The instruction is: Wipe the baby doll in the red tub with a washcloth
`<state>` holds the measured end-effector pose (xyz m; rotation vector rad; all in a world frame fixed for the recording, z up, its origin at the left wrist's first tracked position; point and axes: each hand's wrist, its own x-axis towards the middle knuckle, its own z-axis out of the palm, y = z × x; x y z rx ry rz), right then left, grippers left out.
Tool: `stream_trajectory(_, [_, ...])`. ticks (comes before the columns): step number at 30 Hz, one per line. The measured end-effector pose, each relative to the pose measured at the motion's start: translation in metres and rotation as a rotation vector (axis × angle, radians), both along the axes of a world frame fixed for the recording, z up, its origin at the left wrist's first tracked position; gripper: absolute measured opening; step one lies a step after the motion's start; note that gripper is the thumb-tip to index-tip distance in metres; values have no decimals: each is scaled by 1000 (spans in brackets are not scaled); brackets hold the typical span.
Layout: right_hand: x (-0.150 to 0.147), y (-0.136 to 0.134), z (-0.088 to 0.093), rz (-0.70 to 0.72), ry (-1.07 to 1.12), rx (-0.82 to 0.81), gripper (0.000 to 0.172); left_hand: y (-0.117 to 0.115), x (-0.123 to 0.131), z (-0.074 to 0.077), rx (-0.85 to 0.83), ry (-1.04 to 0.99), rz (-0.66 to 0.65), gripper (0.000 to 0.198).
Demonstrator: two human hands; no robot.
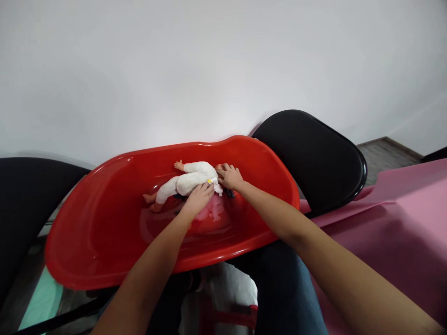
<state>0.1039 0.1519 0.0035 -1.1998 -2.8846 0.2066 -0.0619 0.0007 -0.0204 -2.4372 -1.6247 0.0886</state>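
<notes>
Left hand (pixel 199 197) and right hand (pixel 230 177) seemingly steady a white-clothed doll (pixel 190 183) in a red plastic tub (pixel 84 228) — grips unclear; shifting needs both.

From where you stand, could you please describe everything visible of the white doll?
The doll has a white, cloth-like body, plastic-looking feet and one visible small hand. It lies in the red tub, feet leftward. The left hand touches its upper body; the right hand is at its mostly hidden head.

This is an indoor room, its kind unclear: white wall (pixel 195 70), wood-look floor (pixel 386 158), black chair (pixel 307 158), red tub (pixel 108 228).
</notes>
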Motion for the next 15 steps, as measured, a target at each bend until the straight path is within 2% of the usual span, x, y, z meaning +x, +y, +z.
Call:
stream_trajectory(5, [-1, 0, 0, -11, 6, -1, 54, -4, -12, 5, -84, -43, 140, 40])
stream_trajectory(8, [-1, -3, 2, -21, 0, 4, 54, -5, -17, 7, -123, -56, 233, 55])
stream_trajectory(10, [-1, -4, 3, -24, 13, 5, 54, -5, -21, 5, -131, -71, 310, 57])
stream_trajectory(15, [2, -4, 5, 137, 138, 6, 53, -4, -26, 1, -129, -71, 403, 60])
